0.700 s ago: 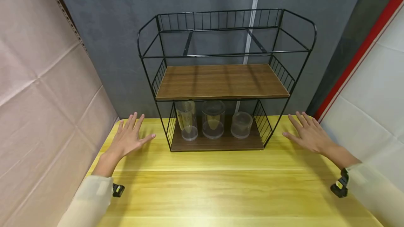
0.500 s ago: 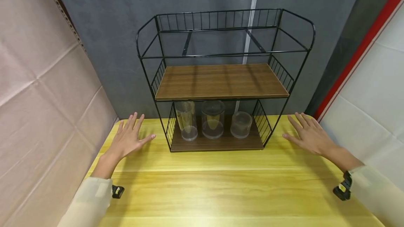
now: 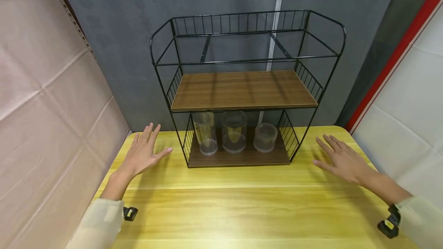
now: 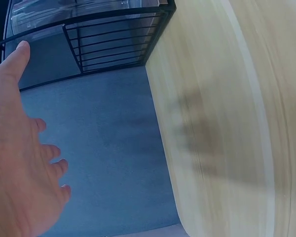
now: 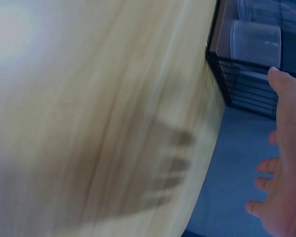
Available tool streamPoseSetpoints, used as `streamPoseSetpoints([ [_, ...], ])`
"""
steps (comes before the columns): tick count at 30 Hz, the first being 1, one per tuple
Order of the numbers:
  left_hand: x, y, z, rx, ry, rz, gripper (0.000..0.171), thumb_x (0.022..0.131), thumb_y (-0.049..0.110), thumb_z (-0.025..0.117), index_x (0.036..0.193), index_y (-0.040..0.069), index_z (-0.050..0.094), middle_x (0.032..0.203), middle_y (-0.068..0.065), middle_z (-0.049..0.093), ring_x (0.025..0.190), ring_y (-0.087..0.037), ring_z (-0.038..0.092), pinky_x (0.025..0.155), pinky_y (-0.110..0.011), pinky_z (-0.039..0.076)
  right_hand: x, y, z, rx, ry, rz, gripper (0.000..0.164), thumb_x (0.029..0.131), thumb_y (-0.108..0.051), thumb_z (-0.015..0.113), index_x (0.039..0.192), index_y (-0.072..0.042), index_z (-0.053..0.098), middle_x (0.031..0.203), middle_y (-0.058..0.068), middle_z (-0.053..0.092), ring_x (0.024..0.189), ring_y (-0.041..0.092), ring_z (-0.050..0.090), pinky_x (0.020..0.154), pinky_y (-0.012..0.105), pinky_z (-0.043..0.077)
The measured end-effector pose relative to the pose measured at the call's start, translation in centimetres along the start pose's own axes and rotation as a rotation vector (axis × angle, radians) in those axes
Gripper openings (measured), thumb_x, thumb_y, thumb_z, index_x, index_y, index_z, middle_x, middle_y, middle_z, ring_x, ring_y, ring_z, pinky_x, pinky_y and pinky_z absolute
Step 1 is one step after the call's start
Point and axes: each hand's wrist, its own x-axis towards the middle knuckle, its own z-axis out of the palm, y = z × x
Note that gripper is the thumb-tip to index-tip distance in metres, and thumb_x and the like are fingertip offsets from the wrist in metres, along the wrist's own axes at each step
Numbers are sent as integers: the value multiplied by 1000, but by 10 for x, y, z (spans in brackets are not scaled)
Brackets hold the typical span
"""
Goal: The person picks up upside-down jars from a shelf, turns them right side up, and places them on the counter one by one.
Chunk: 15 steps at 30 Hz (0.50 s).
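My left hand (image 3: 141, 156) hovers over the table to the left of a black wire rack (image 3: 244, 108), fingers spread and nothing held. On the other side, my right hand (image 3: 346, 163) is likewise spread above the table, with its shadow (image 5: 163, 163) cast on the wood in the right wrist view. The rack's lower board bears a tall clear cylinder (image 3: 206, 135), a wider clear jar (image 3: 234, 131) in the middle and a short clear cup (image 3: 265, 137) at the right. Neither hand touches the rack or the vessels.
The rack's middle tier has a brown wooden board (image 3: 244, 89); its top tier is a bare frame with two crossbars. A yellow wooden table (image 3: 221, 206) lies under everything. A grey curtain (image 3: 114, 22) hangs behind, with pale sheets at left (image 3: 52, 107) and right (image 3: 408, 118).
My right hand has drifted down and slightly right, toward the table's front. The left hand has barely moved. Rack and vessels stand as before.
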Motion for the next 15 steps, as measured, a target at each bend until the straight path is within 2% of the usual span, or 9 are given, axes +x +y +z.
streamPoseSetpoints([
  [7, 2, 8, -3, -12, 24, 15, 102, 102, 66, 56, 172, 11, 5, 176, -22, -1, 162, -46, 4, 129, -65, 1, -13, -14, 4, 27, -13, -19, 88, 100, -54, 67, 163, 0, 37, 163, 36, 33, 147, 57, 34, 114, 73, 34],
  [11, 5, 13, -4, -55, 55, 32, 100, 103, 62, 56, 172, 11, 4, 176, -22, 0, 162, -46, 5, 130, -64, 3, -19, -24, 3, 46, -24, -26, 88, 101, -55, 66, 164, -2, 36, 164, 34, 34, 148, 55, 34, 118, 71, 31],
  [15, 8, 19, -7, -109, 74, 43, 98, 104, 58, 57, 172, 12, 3, 177, -21, 0, 161, -47, 7, 130, -65, 5, -24, -33, 3, 53, -18, -45, 87, 100, -54, 67, 164, -4, 36, 164, 32, 36, 147, 55, 36, 115, 71, 34],
])
